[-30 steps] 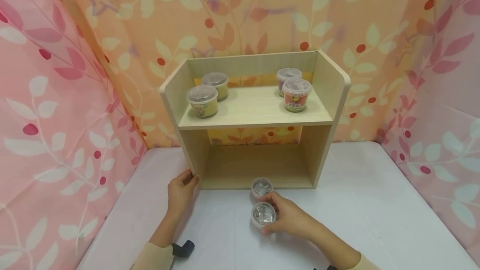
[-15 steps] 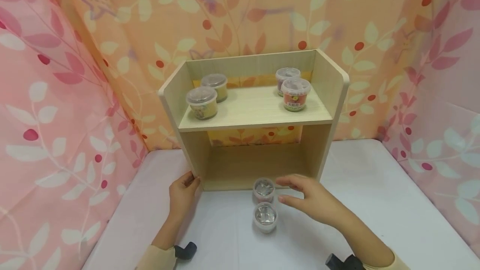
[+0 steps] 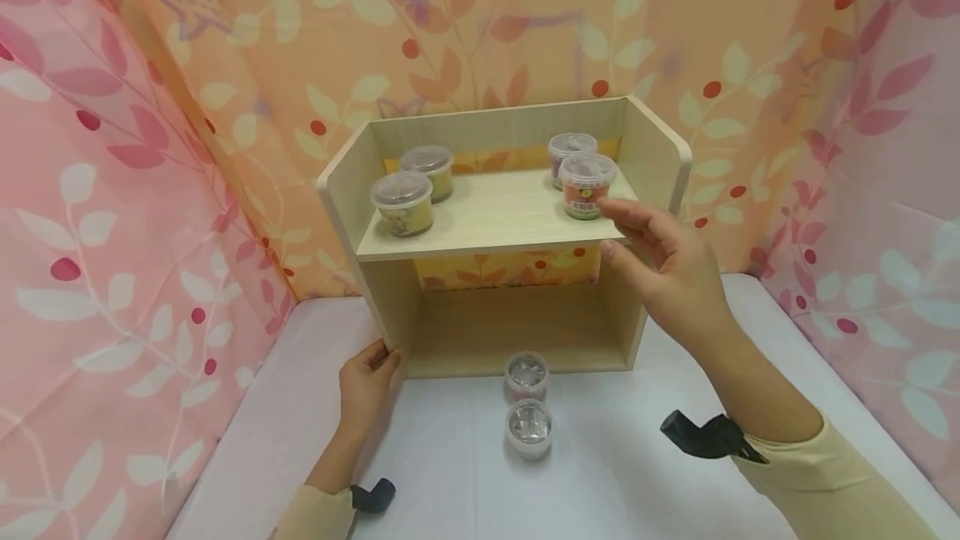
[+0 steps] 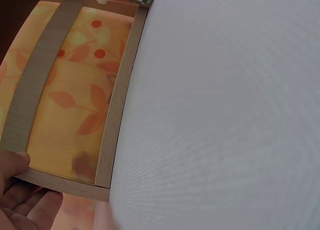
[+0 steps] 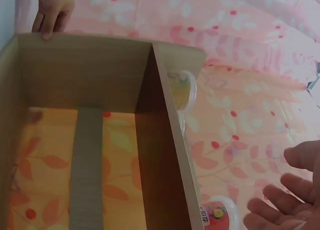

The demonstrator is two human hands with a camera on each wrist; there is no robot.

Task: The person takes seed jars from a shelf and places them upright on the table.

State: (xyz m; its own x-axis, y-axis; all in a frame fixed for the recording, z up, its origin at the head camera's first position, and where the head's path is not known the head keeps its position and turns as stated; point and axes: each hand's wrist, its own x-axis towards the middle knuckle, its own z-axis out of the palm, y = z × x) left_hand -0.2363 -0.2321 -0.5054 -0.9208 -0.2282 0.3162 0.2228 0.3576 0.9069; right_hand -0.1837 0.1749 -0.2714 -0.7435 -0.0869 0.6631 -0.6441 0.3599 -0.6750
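A two-tier wooden shelf (image 3: 495,219) stands on the table, its left side panel pinched low at the front edge by my left hand (image 3: 365,386). The left wrist view shows the thumb and fingers on opposite faces of that panel. My right hand (image 3: 671,269) is raised in front of the upper tier, fingers spread from the thumb and holding nothing. Its fingertips are right by a red-labelled lidded tub (image 3: 583,194). Behind that stands a purple-labelled tub (image 3: 564,167). Two clear-lidded tubs (image 3: 527,375) sit on the table at the shelf's front, one nearer me.
Two yellow tubs (image 3: 405,211) with clear lids stand at the left of the upper tier. A white cloth (image 3: 585,490) covers the table. Floral curtains hang behind and on both sides, pink at the left (image 3: 112,273) and orange at the back.
My right hand has let go of the nearer tub on the table and risen up and right to the upper tier. The left hand keeps its hold on the side panel.
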